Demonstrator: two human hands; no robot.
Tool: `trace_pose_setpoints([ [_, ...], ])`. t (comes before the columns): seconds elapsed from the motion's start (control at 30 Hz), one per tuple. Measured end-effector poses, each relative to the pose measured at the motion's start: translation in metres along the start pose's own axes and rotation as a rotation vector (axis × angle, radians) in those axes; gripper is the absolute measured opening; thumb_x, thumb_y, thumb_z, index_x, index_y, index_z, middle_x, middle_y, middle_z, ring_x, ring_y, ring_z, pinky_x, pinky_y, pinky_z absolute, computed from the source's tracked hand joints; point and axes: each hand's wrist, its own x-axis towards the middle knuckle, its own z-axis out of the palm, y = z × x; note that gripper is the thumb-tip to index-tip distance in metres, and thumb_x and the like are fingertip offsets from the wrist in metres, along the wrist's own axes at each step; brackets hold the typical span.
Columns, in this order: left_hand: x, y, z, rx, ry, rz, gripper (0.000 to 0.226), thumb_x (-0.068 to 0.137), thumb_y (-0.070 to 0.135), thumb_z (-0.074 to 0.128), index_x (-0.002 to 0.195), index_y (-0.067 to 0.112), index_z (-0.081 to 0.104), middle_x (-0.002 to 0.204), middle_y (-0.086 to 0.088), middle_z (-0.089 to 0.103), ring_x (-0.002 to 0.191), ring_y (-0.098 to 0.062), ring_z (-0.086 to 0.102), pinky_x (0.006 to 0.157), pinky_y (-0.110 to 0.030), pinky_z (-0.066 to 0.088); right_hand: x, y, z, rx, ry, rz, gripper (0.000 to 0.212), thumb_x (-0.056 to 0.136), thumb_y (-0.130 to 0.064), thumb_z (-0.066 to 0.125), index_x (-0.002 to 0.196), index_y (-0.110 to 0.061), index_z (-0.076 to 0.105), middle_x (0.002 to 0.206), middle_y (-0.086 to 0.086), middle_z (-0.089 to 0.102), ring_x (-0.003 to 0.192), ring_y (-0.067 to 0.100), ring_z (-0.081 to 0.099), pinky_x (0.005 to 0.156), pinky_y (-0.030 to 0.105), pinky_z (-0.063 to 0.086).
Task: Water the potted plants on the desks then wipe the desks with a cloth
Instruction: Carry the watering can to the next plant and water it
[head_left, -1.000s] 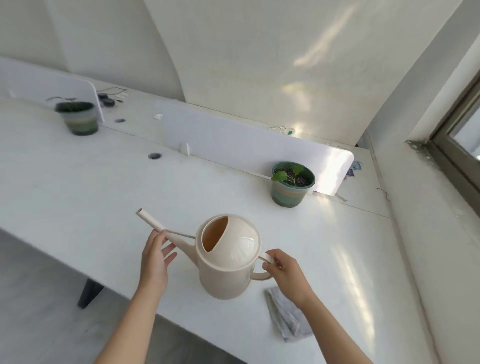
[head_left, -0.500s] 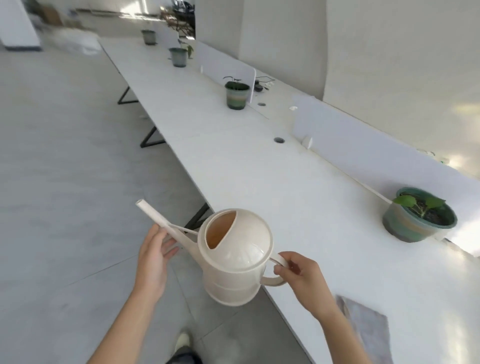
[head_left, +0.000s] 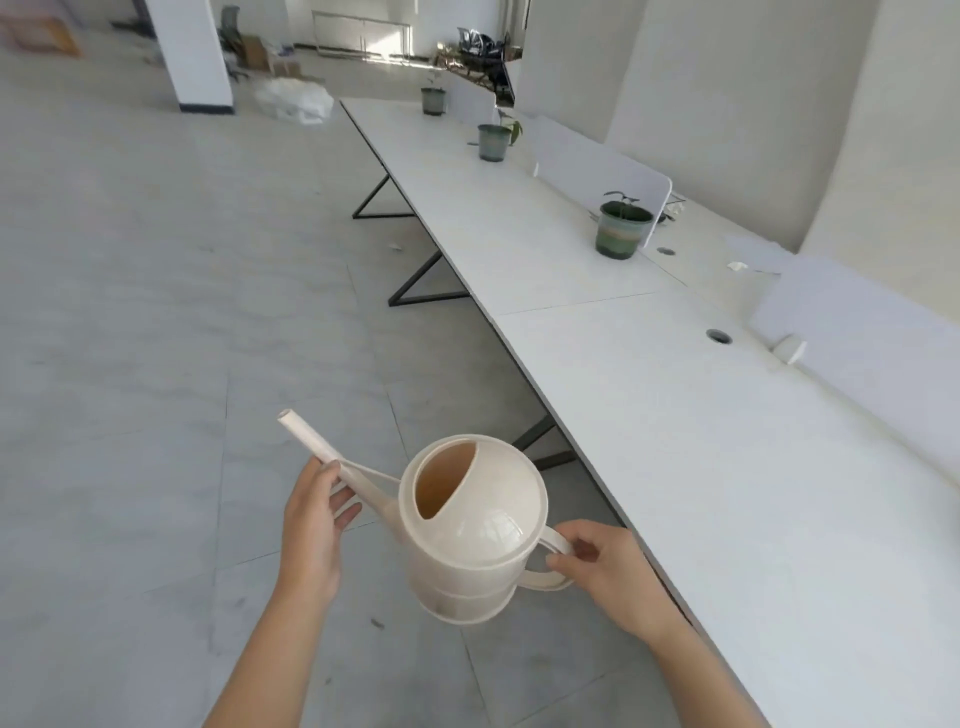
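Observation:
I carry a cream watering can (head_left: 475, 530) over the floor, beside the long white desk (head_left: 727, 467). My right hand (head_left: 608, 577) grips its handle at the back. My left hand (head_left: 311, 525) holds the spout from below, fingers curled around it. Three green potted plants stand along the desk ahead: the nearest pot (head_left: 621, 228) by a white divider, a second pot (head_left: 492, 141) farther on, a third pot (head_left: 433, 100) at the far end. The cloth is out of view.
White divider panels (head_left: 597, 166) run along the desk's back edge. A cable hole (head_left: 719, 336) sits in the desktop. Black angled desk legs (head_left: 415, 280) stand at the floor side. A white pillar (head_left: 192, 52) and boxes are far off; grey floor lies open to my left.
The view has swung left along the desk row. The first plant and the grey cloth have left the frame. Both hands keep the same hold on the watering can.

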Motion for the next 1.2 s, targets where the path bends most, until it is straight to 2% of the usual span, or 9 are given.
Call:
trace_pose_setpoints([
  [0.2, 0.068, 0.040, -0.022, 0.056, -0.078, 0.000, 0.018, 0.095, 0.018, 0.040, 0.108, 0.018, 0.052, 0.095, 0.000, 0.056, 0.099, -0.021, 0.053, 0.078, -0.031, 0.043, 0.058, -0.041, 0.037, 0.068, 0.057, 0.018, 0.024, 0.077, 0.002, 0.063, 0.068, -0.020, 0.064, 0.071, 0.004, 0.061, 0.065, 0.012, 0.052, 0.063, 0.024, 0.041],
  [0.3, 0.097, 0.056, -0.025, 0.073, -0.095, -0.007, 0.022, 0.095, 0.019, 0.040, 0.113, 0.017, 0.052, 0.104, -0.003, 0.056, 0.104, -0.021, 0.054, 0.085, -0.034, 0.041, 0.083, -0.059, 0.045, 0.088, 0.076, 0.005, 0.025, 0.077, 0.003, 0.062, 0.069, -0.020, 0.064, 0.071, 0.002, 0.062, 0.065, 0.010, 0.052, 0.063, 0.021, 0.041],
  [0.43, 0.130, 0.065, -0.020, 0.069, -0.116, -0.015, 0.033, 0.095, 0.019, 0.041, 0.125, 0.012, 0.051, 0.110, -0.003, 0.057, 0.106, -0.021, 0.055, 0.090, -0.036, 0.042, 0.116, -0.073, 0.046, 0.141, 0.101, 0.001, 0.024, 0.077, 0.007, 0.061, 0.070, -0.015, 0.066, 0.077, 0.007, 0.064, 0.071, 0.015, 0.055, 0.069, 0.028, 0.043],
  [0.6, 0.176, 0.071, -0.006, 0.061, -0.103, -0.030, 0.037, 0.094, 0.018, 0.041, 0.130, 0.010, 0.049, 0.116, -0.007, 0.058, 0.110, -0.025, 0.056, 0.088, -0.035, 0.041, 0.173, -0.082, 0.041, 0.199, 0.106, -0.023, 0.034, 0.075, 0.010, 0.062, 0.067, -0.022, 0.069, 0.066, -0.006, 0.069, 0.068, 0.012, 0.058, 0.064, 0.020, 0.046],
  [0.73, 0.218, 0.078, 0.010, 0.074, -0.081, -0.009, 0.038, 0.094, 0.015, 0.042, 0.131, 0.011, 0.048, 0.114, -0.006, 0.061, 0.109, -0.024, 0.058, 0.090, -0.035, 0.043, 0.230, -0.087, 0.036, 0.156, 0.061, -0.059, 0.027, 0.075, 0.011, 0.062, 0.070, -0.015, 0.068, 0.065, -0.005, 0.067, 0.068, 0.014, 0.058, 0.064, 0.021, 0.045],
  [0.83, 0.254, 0.086, 0.020, 0.073, -0.049, 0.000, 0.038, 0.094, 0.014, 0.043, 0.132, 0.011, 0.047, 0.115, -0.007, 0.062, 0.109, -0.024, 0.059, 0.094, -0.037, 0.044, 0.276, -0.094, 0.037, 0.122, 0.024, -0.070, 0.020, 0.074, 0.010, 0.063, 0.074, -0.009, 0.068, 0.072, 0.005, 0.068, 0.071, 0.022, 0.057, 0.070, 0.034, 0.045],
  [0.93, 0.295, 0.092, 0.032, 0.077, -0.018, 0.003, 0.038, 0.094, 0.015, 0.044, 0.131, 0.012, 0.048, 0.117, -0.006, 0.062, 0.108, -0.022, 0.060, 0.094, -0.036, 0.045, 0.323, -0.107, 0.038, 0.103, 0.010, -0.078, 0.016, 0.074, 0.009, 0.063, 0.076, -0.006, 0.068, 0.081, 0.020, 0.067, 0.073, 0.023, 0.057, 0.072, 0.035, 0.045],
  [1.07, 0.344, 0.097, 0.046, 0.079, 0.011, -0.019, 0.038, 0.094, 0.017, 0.044, 0.132, 0.012, 0.047, 0.122, -0.008, 0.060, 0.109, -0.022, 0.059, 0.093, -0.036, 0.045, 0.373, -0.119, 0.044, 0.158, 0.003, -0.034, 0.014, 0.069, -0.003, 0.067, 0.068, -0.017, 0.068, 0.067, -0.003, 0.066, 0.066, 0.012, 0.056, 0.062, 0.020, 0.044],
  [1.2, 0.403, 0.101, 0.060, 0.097, -0.014, -0.033, 0.038, 0.095, 0.017, 0.043, 0.132, 0.012, 0.047, 0.124, -0.009, 0.059, 0.109, -0.022, 0.059, 0.091, -0.034, 0.045, 0.427, -0.124, 0.051, 0.124, 0.013, 0.013, 0.025, 0.074, 0.007, 0.064, 0.066, -0.017, 0.067, 0.064, -0.003, 0.063, 0.061, 0.009, 0.054, 0.060, 0.020, 0.043],
])
